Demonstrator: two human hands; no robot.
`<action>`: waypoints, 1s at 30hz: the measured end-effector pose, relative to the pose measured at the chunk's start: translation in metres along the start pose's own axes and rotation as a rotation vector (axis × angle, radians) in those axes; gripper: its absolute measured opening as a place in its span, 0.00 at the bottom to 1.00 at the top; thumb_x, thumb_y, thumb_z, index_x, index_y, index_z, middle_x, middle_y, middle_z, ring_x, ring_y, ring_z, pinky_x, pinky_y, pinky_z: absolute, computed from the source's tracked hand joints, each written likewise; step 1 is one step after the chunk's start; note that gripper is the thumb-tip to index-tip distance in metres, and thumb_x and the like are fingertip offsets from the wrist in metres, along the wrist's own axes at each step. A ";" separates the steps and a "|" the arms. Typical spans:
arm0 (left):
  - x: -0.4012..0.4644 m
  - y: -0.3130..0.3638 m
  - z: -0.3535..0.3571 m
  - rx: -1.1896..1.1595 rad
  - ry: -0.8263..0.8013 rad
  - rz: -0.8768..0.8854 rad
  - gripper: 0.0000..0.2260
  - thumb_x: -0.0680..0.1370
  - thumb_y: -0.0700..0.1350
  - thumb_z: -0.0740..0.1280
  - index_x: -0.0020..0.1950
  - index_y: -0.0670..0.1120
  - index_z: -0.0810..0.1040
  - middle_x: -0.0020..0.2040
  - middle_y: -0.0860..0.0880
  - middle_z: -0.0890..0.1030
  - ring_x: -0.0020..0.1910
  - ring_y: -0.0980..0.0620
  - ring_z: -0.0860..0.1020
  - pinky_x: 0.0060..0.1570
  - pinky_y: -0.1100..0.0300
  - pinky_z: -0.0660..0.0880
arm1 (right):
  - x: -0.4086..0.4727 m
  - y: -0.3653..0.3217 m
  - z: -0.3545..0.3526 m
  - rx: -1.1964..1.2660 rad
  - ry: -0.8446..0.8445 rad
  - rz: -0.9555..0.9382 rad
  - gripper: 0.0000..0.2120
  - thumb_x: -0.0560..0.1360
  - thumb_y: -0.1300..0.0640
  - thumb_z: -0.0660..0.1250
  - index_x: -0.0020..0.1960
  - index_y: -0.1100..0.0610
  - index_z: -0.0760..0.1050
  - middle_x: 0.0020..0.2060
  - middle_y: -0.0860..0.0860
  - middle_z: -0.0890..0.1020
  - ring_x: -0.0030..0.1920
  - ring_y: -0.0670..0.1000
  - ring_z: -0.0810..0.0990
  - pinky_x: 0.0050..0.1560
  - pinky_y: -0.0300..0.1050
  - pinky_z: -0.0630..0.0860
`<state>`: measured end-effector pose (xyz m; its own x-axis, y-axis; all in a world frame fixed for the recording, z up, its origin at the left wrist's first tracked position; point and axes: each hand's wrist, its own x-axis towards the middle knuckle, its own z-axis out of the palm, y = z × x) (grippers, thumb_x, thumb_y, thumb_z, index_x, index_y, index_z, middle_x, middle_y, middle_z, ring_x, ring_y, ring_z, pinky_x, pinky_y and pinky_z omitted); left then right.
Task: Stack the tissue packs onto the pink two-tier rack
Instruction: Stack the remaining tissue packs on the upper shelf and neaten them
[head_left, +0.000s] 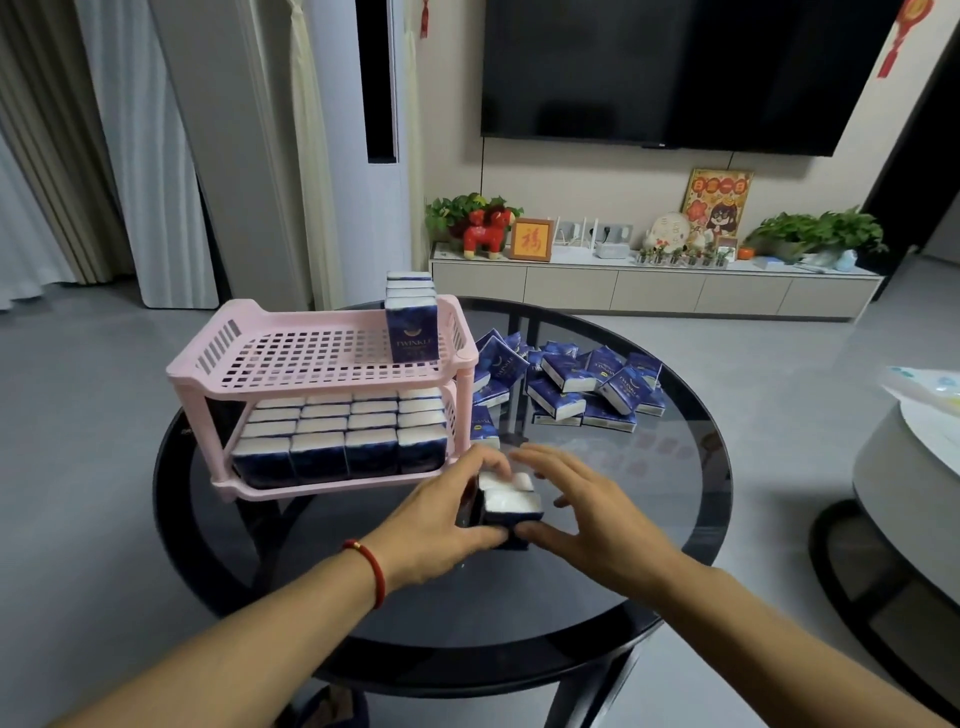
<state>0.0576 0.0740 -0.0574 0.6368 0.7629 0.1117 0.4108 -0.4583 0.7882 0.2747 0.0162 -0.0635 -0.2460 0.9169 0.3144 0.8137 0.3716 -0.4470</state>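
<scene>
The pink two-tier rack (208, 364) stands on the left of the round dark glass table (649, 545). Its lower tier is filled with rows of upright blue tissue packs (340, 447). A short row of packs (412, 322) stands at the right end of the upper tier. A few upright packs (509, 501) stand bunched on the table in front of me. My left hand (441, 512) grips them from the left, thumb at the front. My right hand (576, 506) presses them from the right with spread fingers. A loose heap of packs (571, 384) lies behind.
A low TV cabinet (654, 291) with plants and ornaments stands against the far wall under a dark screen. A second round table (914, 467) is at the right edge. Grey floor surrounds the table.
</scene>
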 end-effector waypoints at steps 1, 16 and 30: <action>-0.001 -0.001 0.001 0.014 -0.009 0.004 0.24 0.74 0.42 0.75 0.60 0.61 0.67 0.60 0.54 0.77 0.55 0.52 0.80 0.53 0.53 0.81 | 0.000 0.000 0.002 -0.004 -0.016 -0.001 0.30 0.77 0.46 0.71 0.76 0.42 0.64 0.72 0.40 0.71 0.66 0.40 0.72 0.61 0.35 0.74; -0.013 0.006 -0.008 0.220 0.115 0.076 0.36 0.74 0.44 0.73 0.78 0.58 0.61 0.67 0.53 0.72 0.67 0.54 0.73 0.68 0.51 0.75 | 0.009 -0.003 -0.002 0.135 -0.070 0.073 0.24 0.76 0.51 0.74 0.70 0.48 0.71 0.58 0.45 0.80 0.56 0.44 0.80 0.51 0.42 0.81; -0.019 0.005 -0.066 0.554 0.770 0.028 0.26 0.70 0.34 0.71 0.68 0.43 0.76 0.65 0.46 0.78 0.66 0.45 0.73 0.72 0.47 0.69 | 0.051 -0.059 -0.084 0.435 0.119 0.059 0.18 0.73 0.59 0.77 0.60 0.50 0.78 0.51 0.44 0.84 0.53 0.48 0.84 0.52 0.47 0.84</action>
<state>0.0045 0.0869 -0.0154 0.1270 0.7488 0.6505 0.7792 -0.4811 0.4017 0.2584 0.0286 0.0494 -0.1232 0.9246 0.3604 0.5215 0.3693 -0.7692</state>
